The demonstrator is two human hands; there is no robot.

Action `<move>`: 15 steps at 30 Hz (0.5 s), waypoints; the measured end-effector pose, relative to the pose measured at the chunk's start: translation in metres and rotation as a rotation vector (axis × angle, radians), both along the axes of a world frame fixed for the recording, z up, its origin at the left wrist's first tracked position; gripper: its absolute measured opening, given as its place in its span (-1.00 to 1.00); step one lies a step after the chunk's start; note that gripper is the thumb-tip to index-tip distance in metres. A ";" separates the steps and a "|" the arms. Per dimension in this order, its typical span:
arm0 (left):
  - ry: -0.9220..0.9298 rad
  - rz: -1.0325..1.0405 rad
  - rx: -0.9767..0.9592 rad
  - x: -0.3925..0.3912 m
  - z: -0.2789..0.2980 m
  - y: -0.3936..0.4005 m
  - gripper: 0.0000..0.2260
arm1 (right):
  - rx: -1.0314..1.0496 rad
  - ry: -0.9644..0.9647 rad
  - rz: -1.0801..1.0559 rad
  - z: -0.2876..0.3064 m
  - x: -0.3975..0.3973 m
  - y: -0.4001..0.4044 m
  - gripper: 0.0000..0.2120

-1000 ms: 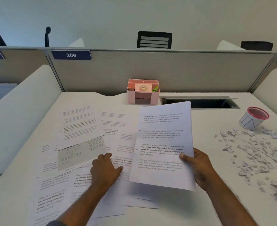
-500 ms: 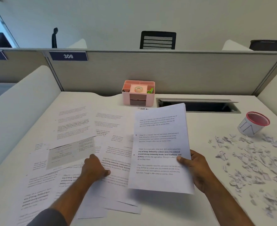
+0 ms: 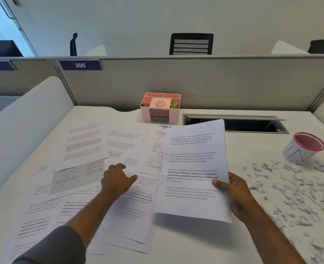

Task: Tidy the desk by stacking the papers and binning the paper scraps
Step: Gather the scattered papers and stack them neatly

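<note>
Hands: two, bare; a grey sleeve shows on the left forearm
Right hand: grips a thin sheaf of papers by its right edge, thumb on the printed face, fingers curled behind; the sheaf is lifted off the desk and tilted towards the camera
Left hand: blurred, reaching over the loose sheets, fingers bent; whether it touches or holds a sheet I cannot tell
Loose sheets: roughly eight or more, flat, white, printed, overlapping at odd angles across the left half of the desk
Paper scraps: dozens, too many to count; small, torn, crumpled bits strewn over the desk's right side
Bin: one small white cup-shaped tub with a red rim, tipped over, beside the scraps
Organiser: one, pink plastic, boxy, at the back by the partition
</note>
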State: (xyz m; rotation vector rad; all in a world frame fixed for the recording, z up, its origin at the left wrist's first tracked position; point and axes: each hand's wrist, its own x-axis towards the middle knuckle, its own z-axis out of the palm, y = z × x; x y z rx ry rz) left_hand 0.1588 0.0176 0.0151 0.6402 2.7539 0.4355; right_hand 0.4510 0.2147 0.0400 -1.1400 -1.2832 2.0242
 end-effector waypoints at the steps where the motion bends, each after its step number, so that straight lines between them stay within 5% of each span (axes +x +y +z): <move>1: -0.028 -0.015 0.068 0.002 0.002 0.013 -0.33 | -0.004 0.003 -0.008 0.000 -0.001 0.002 -0.77; 4: -0.097 -0.046 0.110 0.004 0.003 0.049 -0.29 | -0.009 0.007 -0.027 -0.002 -0.006 0.008 -0.76; 9: -0.050 -0.010 -0.169 0.004 -0.007 0.086 -0.14 | 0.000 0.004 -0.043 -0.006 -0.016 0.017 -0.76; 15: -0.079 -0.068 -0.237 -0.012 -0.009 0.101 -0.43 | 0.006 -0.003 -0.070 -0.012 -0.021 0.024 -0.77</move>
